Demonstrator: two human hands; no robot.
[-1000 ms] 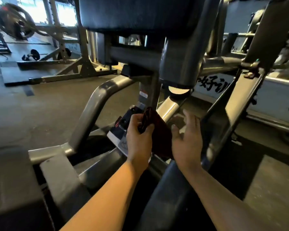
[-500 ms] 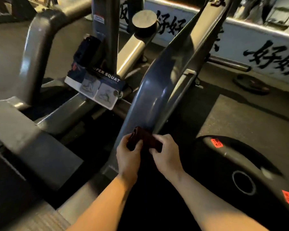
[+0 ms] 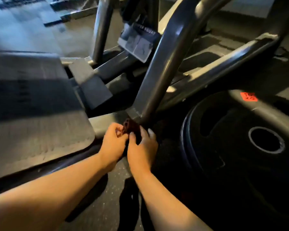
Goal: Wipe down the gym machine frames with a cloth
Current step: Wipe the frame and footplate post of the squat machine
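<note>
A black weight plate [image 3: 237,139] lay at the right, bearing an orange sticker [image 3: 248,96] near its upper rim and a round centre hole. A textured grey footplate [image 3: 35,114] filled the left side. Farther back hung a placard [image 3: 138,43] with exercise diagrams. Dark speckled rubber flooring [image 3: 98,194] covered the ground below.

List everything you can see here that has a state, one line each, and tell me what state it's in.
cloth: dark red, bunched, held against the foot of the frame tube.
left hand: fingers curled, pinching the cloth.
right hand: gripping the cloth from the right.
frame tube: slanted, joined to the base at its lower end.
weight plate: beside the tube, tilt unclear, orange label showing.
instruction placard: mounted on the frame, blurred.
</note>
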